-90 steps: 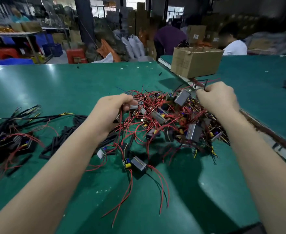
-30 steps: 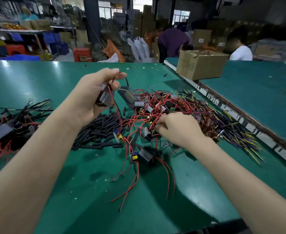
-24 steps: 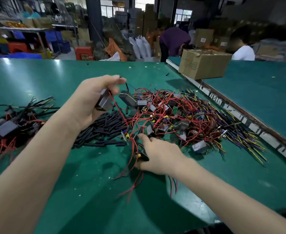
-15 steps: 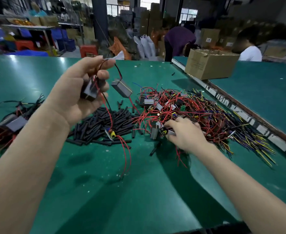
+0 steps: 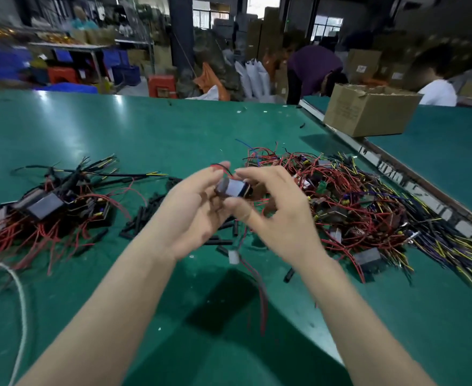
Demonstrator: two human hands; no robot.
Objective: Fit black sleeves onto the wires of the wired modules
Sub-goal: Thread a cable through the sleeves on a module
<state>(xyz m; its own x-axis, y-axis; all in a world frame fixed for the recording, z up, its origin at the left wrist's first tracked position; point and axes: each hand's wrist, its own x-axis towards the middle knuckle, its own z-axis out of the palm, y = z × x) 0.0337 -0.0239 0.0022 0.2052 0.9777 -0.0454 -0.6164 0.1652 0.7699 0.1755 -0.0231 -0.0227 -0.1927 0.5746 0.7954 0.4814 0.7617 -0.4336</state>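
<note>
Both hands meet above the middle of the green table (image 5: 173,129). My left hand (image 5: 193,207) and my right hand (image 5: 268,207) together hold a small grey-black wired module (image 5: 233,188) between their fingers. Red wires (image 5: 257,285) and a second small module (image 5: 233,256) dangle below the hands. A pile of loose black sleeves (image 5: 145,215) lies on the table under and left of my hands, partly hidden. A big tangle of red-wired modules (image 5: 349,201) lies to the right. Another heap of modules with black-covered wires (image 5: 53,201) lies to the left.
A cardboard box (image 5: 368,112) stands at the far right on the seam with a second green table (image 5: 452,151). A white cord (image 5: 20,302) runs along the near left. Two people work beyond the tables, among stacked boxes and crates.
My right hand has left the pile and come up to the module. My left hand has lowered toward the middle. Both hands now hold the module together; the view has shifted.
</note>
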